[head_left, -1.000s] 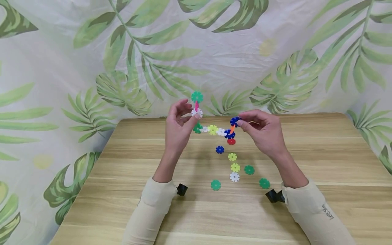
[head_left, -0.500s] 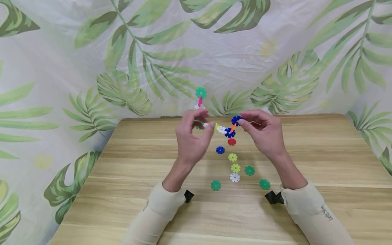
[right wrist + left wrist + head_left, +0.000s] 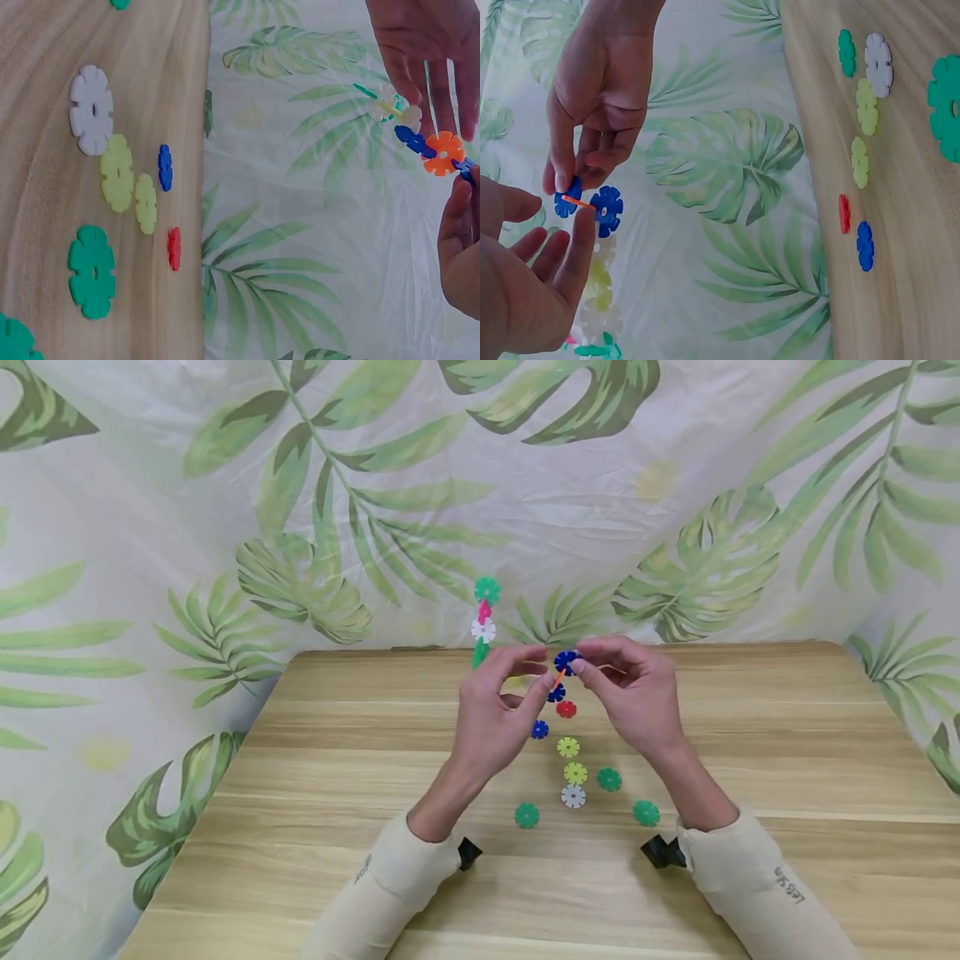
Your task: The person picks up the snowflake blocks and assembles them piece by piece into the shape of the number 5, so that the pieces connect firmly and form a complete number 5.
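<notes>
Behind everything we have a pale cloth [image 3: 570,518] printed with green leaves, and in front of it a wood-grain table [image 3: 300,827]. Over the table reach two cream sleeves, the left sleeve [image 3: 382,893] and the right sleeve [image 3: 757,885], the latter lettered in dark print. From these come the hands, close together near the far edge. The right hand [image 3: 633,693] pinches the end of a chain [image 3: 409,140] of notched discs between thumb and fingers. The left hand [image 3: 495,718] keeps its fingers extended and parted beside the chain; we cannot tell whether they touch it. The chain is held up off the table: beyond the left hand we find an upper green disc [image 3: 487,590], a pink disc [image 3: 484,610] and a white link [image 3: 483,630], and by the right hand an orange disc [image 3: 445,154] between two blue ones, the outer blue disc [image 3: 566,662] being the one pinched. Black wrist pieces [image 3: 660,852] jut from both cuffs. Smallest are the loose discs lying flat: a red disc [image 3: 566,709], a blue loose disc [image 3: 540,729] just beside the left hand's edge in the head view, two yellow discs [image 3: 575,773], a white loose disc [image 3: 573,796] just beside the nearer yellow, and three green loose discs [image 3: 609,779] spread around these.
</notes>
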A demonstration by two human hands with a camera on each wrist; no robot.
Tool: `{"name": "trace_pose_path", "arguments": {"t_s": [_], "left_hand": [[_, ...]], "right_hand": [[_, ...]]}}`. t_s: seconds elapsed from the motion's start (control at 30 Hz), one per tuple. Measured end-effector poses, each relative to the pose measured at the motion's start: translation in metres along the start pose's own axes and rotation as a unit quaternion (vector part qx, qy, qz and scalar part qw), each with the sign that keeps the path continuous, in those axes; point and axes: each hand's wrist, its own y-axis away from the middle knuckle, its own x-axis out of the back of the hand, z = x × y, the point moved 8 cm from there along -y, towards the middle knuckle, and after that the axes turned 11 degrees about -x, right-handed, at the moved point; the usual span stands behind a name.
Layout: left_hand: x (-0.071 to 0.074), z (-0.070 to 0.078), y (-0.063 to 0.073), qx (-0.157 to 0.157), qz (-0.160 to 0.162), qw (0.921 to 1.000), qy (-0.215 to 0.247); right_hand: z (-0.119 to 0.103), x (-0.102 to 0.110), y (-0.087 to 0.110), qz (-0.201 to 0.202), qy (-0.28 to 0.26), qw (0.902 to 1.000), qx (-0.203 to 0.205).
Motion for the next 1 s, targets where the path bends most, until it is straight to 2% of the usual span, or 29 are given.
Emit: {"name": "trace_pose_path", "arguments": {"t_s": [0.13, 0.27, 0.43, 0.7, 1.0], "left_hand": [[-0.005, -0.007, 0.002, 0.019, -0.007, 0.9988, 0.044], [-0.007, -0.013, 0.002, 0.029, 0.000, 0.9978, 0.059], [-0.003, -0.017, 0.001, 0.036, 0.008, 0.9986, 0.038], [0.003, -0.016, -0.001, 0.029, -0.006, 0.9994, -0.020], [0.007, -0.020, -0.002, 0.041, -0.013, 0.9987, -0.028]], "right_hand": [[0.002, -0.006, 0.002, -0.010, 0.002, 0.9999, -0.003], [0.003, -0.009, 0.004, -0.017, 0.013, 0.9998, -0.002], [0.004, -0.012, 0.005, -0.027, 0.019, 0.9994, -0.005], [0.006, -0.016, 0.005, -0.048, 0.021, 0.9984, -0.024], [0.008, -0.016, 0.004, -0.077, 0.026, 0.9961, -0.034]]}}
